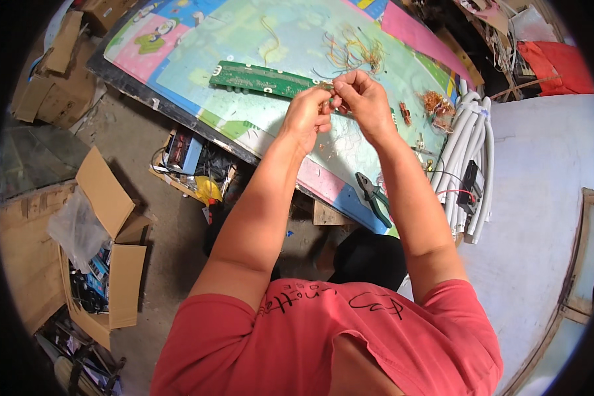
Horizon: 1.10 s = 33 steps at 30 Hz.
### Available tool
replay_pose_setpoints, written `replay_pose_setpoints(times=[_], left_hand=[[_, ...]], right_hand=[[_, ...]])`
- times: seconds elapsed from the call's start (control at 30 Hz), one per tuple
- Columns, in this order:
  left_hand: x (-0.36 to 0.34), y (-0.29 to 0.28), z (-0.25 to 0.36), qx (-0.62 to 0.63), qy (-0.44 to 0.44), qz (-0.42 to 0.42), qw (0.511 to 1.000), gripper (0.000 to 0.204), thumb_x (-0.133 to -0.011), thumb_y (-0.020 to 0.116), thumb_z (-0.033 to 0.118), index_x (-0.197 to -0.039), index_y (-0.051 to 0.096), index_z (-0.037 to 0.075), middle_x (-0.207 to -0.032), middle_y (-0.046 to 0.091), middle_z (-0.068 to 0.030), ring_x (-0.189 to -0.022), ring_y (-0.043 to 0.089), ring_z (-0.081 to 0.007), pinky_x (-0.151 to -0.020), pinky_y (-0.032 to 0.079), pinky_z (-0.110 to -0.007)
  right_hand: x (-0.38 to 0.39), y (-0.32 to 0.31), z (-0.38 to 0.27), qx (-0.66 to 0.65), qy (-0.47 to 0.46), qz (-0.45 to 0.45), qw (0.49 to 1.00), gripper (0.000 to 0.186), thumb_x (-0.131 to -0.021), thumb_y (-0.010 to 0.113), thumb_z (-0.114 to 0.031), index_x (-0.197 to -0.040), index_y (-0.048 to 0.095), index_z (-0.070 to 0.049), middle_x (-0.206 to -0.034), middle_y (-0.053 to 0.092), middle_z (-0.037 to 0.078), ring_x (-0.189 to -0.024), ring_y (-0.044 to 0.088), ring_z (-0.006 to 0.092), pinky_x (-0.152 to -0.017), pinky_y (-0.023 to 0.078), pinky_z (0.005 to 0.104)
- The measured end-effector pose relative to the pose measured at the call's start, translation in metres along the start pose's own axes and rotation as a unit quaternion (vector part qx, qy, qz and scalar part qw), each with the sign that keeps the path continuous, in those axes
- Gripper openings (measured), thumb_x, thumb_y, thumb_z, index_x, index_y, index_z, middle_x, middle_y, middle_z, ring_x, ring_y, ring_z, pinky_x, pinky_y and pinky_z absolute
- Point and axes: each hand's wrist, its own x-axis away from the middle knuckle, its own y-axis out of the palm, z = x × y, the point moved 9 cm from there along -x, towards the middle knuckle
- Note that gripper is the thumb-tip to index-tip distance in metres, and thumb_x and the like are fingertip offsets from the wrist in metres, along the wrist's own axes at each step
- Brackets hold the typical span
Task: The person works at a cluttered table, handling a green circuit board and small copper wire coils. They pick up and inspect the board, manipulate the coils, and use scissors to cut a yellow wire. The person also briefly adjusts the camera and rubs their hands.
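Note:
A long green circuit board [261,78] lies on the table, its right part hidden behind my hands. Over it my left hand [305,117] and my right hand [365,104] meet fingertip to fingertip. Both are closed in a pinch around something tiny, which the fingers hide. Beyond them spreads a loose tangle of thin coloured wires [356,53]. To the right are a bundle of copper-coloured wire [437,109] and a smaller copper piece [404,113]. Pliers with dark green handles [374,200] lie near the table's front edge, beside my right forearm.
A colourful patterned mat [198,89] covers the table. White tubes [465,148] lie bundled at its right, with a black box [468,179] on them. An opened cardboard box [127,280] stands on the floor at left. More boxes [66,89] are behind it.

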Motion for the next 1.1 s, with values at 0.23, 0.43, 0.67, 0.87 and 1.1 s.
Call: replay_pose_setpoints(times=[0.23, 0.43, 0.67, 0.87, 1.1], left_hand=[[-0.009, -0.01, -0.008, 0.044, 0.018, -0.011, 0.999, 0.029, -0.095, 0.05, 0.041, -0.089, 0.058, 0.013, -0.085, 0.059, 0.0011, -0.066, 0.052, -0.0079, -0.059, 0.041, -0.025], [-0.003, -0.013, -0.012, 0.139, 0.039, 0.081, 0.986, 0.03, -0.098, 0.047, 0.033, -0.093, 0.06, 0.006, -0.093, 0.061, -0.0056, -0.086, 0.058, -0.0147, -0.075, 0.047, -0.031], [0.006, -0.032, 0.012, -0.055, 0.115, 0.176, 0.976, 0.033, -0.099, 0.044, 0.031, -0.091, 0.057, 0.002, -0.088, 0.058, -0.0079, -0.079, 0.055, -0.0163, -0.071, 0.047, -0.033], [0.018, -0.006, 0.021, -0.093, 0.138, 0.166, 0.972, 0.028, -0.1, 0.044, 0.026, -0.082, 0.052, 0.005, -0.065, 0.049, -0.0006, -0.058, 0.044, -0.0115, -0.061, 0.042, -0.027], [0.005, -0.003, 0.021, 0.131, 0.191, 0.058, 0.971, 0.039, -0.1, 0.042, 0.036, -0.07, 0.039, 0.011, -0.056, 0.034, 0.0026, -0.045, 0.03, -0.0094, -0.04, 0.025, -0.026]], right_hand=[[0.024, 0.028, -0.037, 0.309, -0.219, 0.154, 0.912, 0.009, -0.083, 0.061, -0.008, -0.08, 0.06, 0.001, -0.073, 0.059, 0.015, -0.065, 0.06, 0.0278, -0.06, 0.047, 0.0367], [0.053, 0.051, -0.045, 0.365, -0.3, 0.146, 0.869, 0.016, -0.08, 0.062, -0.001, -0.096, 0.064, 0.0, -0.091, 0.058, 0.015, -0.084, 0.056, 0.0299, -0.071, 0.047, 0.0364], [0.079, 0.06, -0.031, 0.409, -0.281, 0.052, 0.866, 0.038, -0.078, 0.061, 0.004, -0.116, 0.06, -0.004, -0.111, 0.054, 0.017, -0.1, 0.053, 0.0319, -0.086, 0.044, 0.0387], [0.074, 0.033, -0.052, 0.318, -0.259, 0.133, 0.902, 0.041, -0.087, 0.056, -0.013, -0.126, 0.049, -0.001, -0.111, 0.05, 0.017, -0.106, 0.048, 0.0296, -0.093, 0.04, 0.0385], [0.047, 0.045, 0.013, 0.078, -0.1, 0.026, 0.992, 0.061, -0.095, 0.05, -0.04, -0.136, 0.034, 0.003, -0.126, 0.048, 0.018, -0.107, 0.053, 0.0231, -0.095, 0.041, 0.0339]])
